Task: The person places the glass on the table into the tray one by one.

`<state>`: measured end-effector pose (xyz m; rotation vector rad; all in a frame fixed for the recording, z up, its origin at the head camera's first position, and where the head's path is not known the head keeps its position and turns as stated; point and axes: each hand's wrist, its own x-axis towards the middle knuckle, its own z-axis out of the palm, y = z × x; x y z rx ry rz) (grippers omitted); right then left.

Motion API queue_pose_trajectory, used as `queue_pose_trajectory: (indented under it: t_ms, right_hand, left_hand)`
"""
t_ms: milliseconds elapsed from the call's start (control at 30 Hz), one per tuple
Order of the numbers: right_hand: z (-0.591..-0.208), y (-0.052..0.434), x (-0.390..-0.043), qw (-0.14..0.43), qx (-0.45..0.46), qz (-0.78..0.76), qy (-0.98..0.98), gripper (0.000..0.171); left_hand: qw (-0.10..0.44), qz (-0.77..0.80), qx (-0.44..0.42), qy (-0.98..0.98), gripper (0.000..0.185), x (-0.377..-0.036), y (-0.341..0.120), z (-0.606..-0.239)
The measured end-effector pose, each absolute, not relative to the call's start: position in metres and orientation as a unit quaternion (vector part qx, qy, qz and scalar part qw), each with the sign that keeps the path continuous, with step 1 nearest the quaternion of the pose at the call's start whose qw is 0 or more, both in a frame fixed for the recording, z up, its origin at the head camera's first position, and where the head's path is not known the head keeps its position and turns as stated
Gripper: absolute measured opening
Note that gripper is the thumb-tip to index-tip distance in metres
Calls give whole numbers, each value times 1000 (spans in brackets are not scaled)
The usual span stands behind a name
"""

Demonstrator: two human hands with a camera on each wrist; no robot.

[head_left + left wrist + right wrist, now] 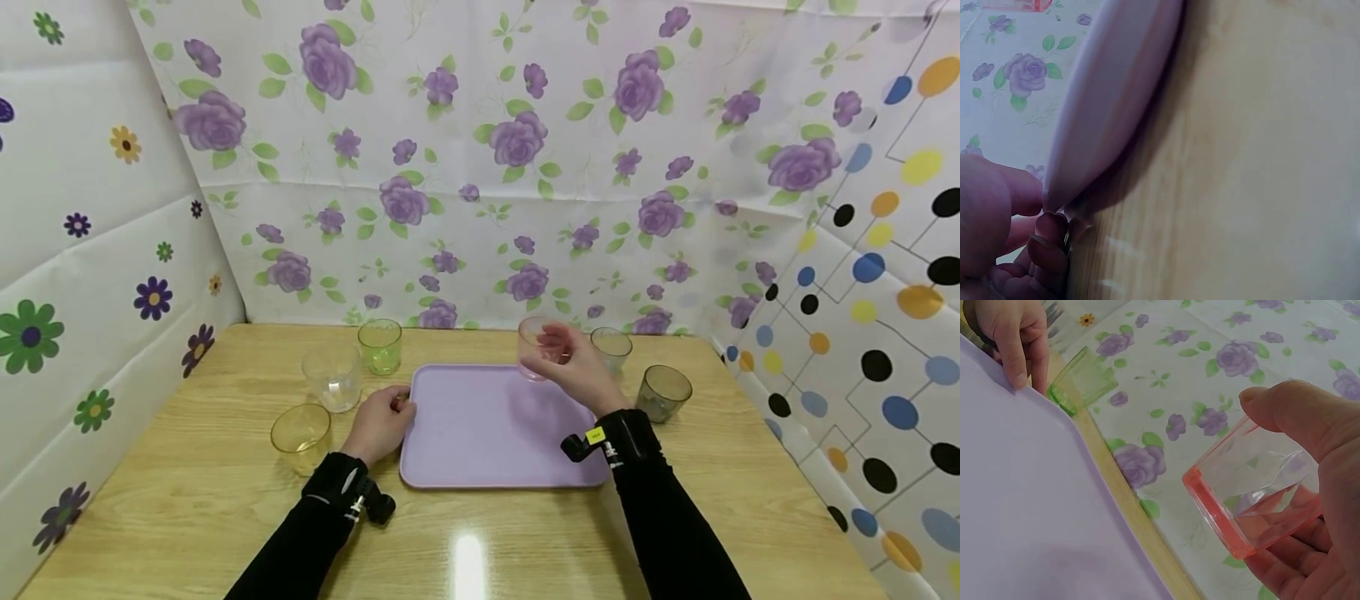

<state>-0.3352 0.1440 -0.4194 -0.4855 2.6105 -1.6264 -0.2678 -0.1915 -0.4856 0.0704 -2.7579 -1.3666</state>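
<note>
I have right hand (573, 371) at about 1 o'clock of purple tray (491, 429), thumb and curled fingers grasping pink glass (1244, 487); right wrist feed shows glass clear of tray. I have left hand (379, 423) at 9 o'clock, thumb and fingertips pinching tray's edge. Around tray on wooden table (225, 500), I see green glass (381, 354) at 10, clear glass (330, 379) between 9 and 10, yellow glass (302, 435) at 9, grey glass (613, 348) at 2, smoky glass (663, 396) near 3.
</note>
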Motion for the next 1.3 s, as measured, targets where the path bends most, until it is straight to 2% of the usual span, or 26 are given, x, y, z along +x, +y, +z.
queue_pose_trajectory:
  t_ms: [1300]
  right_hand:
    - [-442,107,-350,20,-153,-548,822,84]
  left_hand:
    - [32,-443,25,-895,43,-271,-192,-489]
